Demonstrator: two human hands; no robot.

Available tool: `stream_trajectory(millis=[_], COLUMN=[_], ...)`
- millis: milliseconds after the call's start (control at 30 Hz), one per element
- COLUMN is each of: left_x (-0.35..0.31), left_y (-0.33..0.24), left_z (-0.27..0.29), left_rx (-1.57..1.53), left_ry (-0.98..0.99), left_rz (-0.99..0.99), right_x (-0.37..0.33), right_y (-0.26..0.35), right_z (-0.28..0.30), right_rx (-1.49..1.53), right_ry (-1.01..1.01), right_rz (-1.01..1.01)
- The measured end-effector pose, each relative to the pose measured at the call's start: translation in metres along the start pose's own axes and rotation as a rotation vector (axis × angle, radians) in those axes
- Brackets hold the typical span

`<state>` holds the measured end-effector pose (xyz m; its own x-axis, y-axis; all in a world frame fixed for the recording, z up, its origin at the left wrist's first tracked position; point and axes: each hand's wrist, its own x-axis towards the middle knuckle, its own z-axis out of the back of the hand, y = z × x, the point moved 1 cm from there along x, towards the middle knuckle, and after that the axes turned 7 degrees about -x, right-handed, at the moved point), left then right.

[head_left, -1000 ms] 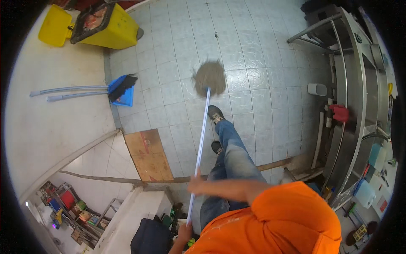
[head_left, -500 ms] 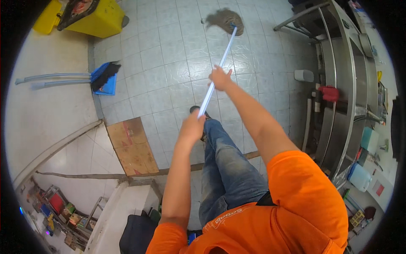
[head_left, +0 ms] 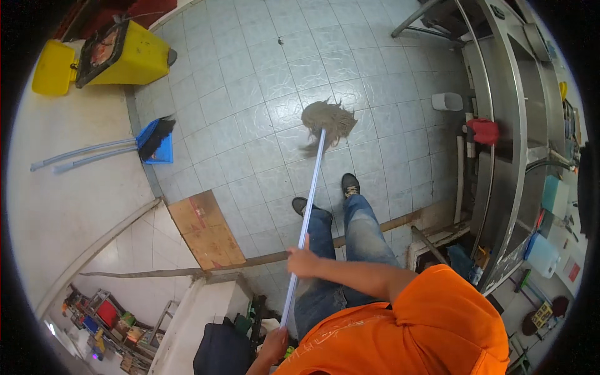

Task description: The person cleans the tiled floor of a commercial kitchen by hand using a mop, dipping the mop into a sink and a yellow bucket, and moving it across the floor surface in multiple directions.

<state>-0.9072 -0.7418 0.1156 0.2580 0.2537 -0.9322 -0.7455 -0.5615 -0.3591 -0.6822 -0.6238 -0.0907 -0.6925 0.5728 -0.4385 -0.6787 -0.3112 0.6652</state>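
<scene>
Bucket [head_left: 134,53], yellow, holds a wringer; both hands grip the mop [head_left: 309,200].

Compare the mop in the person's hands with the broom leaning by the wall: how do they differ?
The mop has a tan stringy head spread on the floor tiles; the broom has dark bristles resting in a blue dustpan. The mop stands steeply, gripped by the right hand and the left hand; the broom lies nearly flat against the wall, untouched. Both have long pale handles.

Pale tiled floor [head_left: 250,94] w/ steel counter [head_left: 506,125] right, white wall [head_left: 69,206] left.
</scene>
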Motion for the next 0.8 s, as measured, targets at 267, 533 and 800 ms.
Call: stream_trajectory(millis=[267, 533, 800], left_x=[0.265, 0.241, -0.134], left_y=[-0.266, -0.232, -0.102], left_z=[-0.034, -0.061, -0.006], left_rx=[-0.949, -0.317, 0.480], left_ry=[-0.082, -0.368, -0.735], left_rz=[-0.042, -0.218, 0.423], right_x=[0.021, 0.009, 0.009], right_y=[-0.377, -0.353, 0.076], right_z=[0.178, 0.124, 0.015], right_rx=[-0.511, -0.522, 0.248], right_ry=[-0.165, -0.369, 0.310], right_rz=[-0.192, -0.326, 0.156])
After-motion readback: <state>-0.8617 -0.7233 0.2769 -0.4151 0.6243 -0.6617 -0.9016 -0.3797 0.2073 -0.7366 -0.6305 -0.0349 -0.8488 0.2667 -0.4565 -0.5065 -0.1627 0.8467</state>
